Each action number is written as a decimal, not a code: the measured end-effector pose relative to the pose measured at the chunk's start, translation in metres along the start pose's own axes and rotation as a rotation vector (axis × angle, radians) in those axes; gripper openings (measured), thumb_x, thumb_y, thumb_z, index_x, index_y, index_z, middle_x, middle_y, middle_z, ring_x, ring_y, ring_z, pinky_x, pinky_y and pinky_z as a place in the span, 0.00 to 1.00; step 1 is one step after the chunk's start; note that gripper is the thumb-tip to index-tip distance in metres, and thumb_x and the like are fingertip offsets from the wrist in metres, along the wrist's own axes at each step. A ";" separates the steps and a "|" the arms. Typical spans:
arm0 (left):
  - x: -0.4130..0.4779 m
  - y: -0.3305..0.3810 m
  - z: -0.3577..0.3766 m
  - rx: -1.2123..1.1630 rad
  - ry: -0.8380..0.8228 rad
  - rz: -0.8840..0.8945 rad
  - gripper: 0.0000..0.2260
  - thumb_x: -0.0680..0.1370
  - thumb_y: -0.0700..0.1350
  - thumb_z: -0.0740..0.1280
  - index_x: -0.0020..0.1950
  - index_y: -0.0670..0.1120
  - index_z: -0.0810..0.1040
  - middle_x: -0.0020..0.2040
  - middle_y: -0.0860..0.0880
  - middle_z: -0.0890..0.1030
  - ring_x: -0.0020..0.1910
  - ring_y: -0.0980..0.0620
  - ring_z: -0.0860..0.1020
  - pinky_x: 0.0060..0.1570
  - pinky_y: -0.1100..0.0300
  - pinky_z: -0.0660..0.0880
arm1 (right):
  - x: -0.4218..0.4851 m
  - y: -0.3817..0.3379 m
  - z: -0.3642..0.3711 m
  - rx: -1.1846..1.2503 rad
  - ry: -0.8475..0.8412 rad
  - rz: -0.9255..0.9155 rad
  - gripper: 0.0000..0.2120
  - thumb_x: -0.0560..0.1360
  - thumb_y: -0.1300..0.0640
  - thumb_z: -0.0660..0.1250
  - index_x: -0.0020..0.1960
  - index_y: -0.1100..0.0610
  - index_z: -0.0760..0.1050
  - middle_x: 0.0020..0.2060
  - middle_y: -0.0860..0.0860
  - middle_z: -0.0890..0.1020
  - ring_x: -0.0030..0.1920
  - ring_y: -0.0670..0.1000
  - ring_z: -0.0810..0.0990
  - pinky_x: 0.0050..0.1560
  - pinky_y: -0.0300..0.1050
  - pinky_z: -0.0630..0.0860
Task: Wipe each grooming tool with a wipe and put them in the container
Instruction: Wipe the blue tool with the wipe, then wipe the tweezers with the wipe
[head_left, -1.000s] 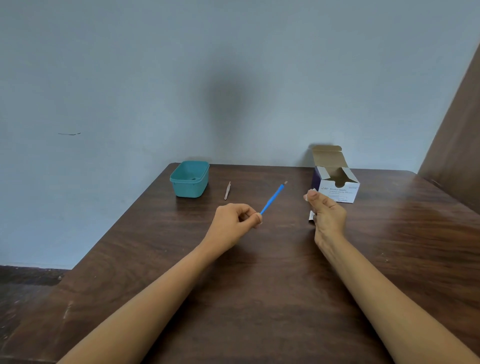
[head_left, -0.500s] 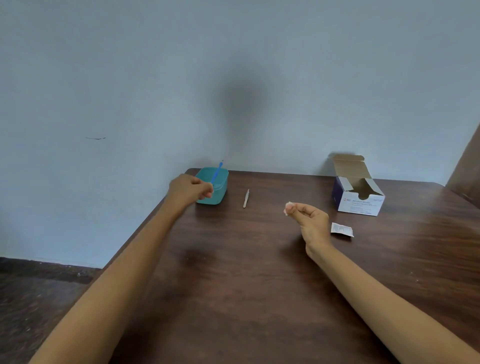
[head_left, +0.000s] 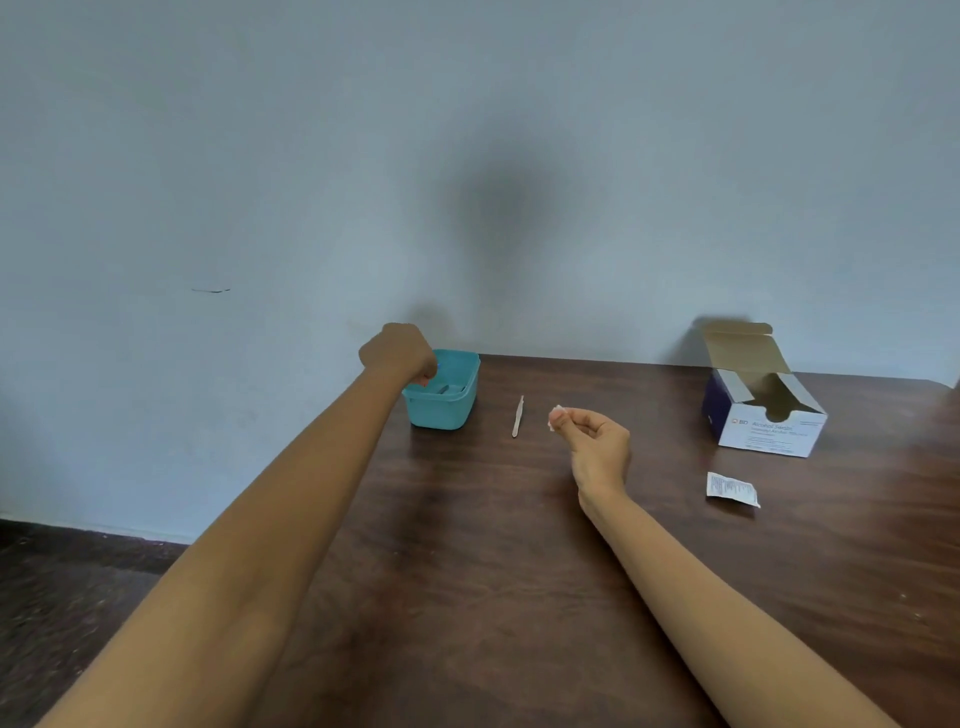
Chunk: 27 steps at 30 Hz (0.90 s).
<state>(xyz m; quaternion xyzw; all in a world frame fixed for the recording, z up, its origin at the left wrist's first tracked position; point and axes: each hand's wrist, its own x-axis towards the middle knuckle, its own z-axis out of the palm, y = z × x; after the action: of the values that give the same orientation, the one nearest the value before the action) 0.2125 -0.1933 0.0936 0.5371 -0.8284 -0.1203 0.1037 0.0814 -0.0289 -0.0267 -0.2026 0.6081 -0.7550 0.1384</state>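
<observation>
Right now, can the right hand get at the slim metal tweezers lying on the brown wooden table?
Probably yes. The right hand is just right of the slim metal tweezers, only bare brown wooden table between. Its fingers pinch a small white wipe, so gripping could be awkward.

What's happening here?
A person is cleaning grooming tools at a table. The left hand is over the teal container at the far corner, fingers dipping in; whether it holds anything is hidden. The right hand pinches a white wipe. The tweezers lie between container and right hand, not yet put away. An open swab box and a packet sit to the right.
</observation>
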 end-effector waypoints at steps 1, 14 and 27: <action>0.003 0.002 0.003 0.047 0.011 0.000 0.08 0.67 0.37 0.68 0.44 0.44 0.81 0.43 0.48 0.77 0.42 0.51 0.80 0.31 0.64 0.66 | 0.001 0.000 -0.001 -0.002 0.007 -0.004 0.05 0.69 0.54 0.76 0.37 0.50 0.81 0.40 0.49 0.85 0.47 0.48 0.83 0.49 0.36 0.73; 0.030 0.011 0.044 0.415 0.103 0.002 0.12 0.77 0.41 0.64 0.60 0.42 0.76 0.58 0.47 0.78 0.57 0.48 0.78 0.46 0.62 0.69 | 0.005 0.004 0.000 -0.037 -0.023 -0.018 0.06 0.69 0.54 0.76 0.36 0.48 0.80 0.38 0.48 0.85 0.45 0.47 0.83 0.46 0.34 0.74; 0.025 0.020 0.048 0.396 0.179 -0.013 0.06 0.75 0.40 0.68 0.44 0.46 0.71 0.34 0.51 0.66 0.28 0.54 0.65 0.26 0.62 0.55 | 0.008 0.005 -0.001 -0.009 -0.010 0.002 0.04 0.69 0.52 0.76 0.39 0.49 0.81 0.40 0.48 0.85 0.46 0.46 0.83 0.46 0.35 0.73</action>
<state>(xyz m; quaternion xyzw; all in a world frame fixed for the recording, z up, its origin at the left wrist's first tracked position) 0.1702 -0.2044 0.0553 0.5607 -0.8200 0.0924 0.0683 0.0742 -0.0329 -0.0311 -0.2065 0.6110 -0.7510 0.1414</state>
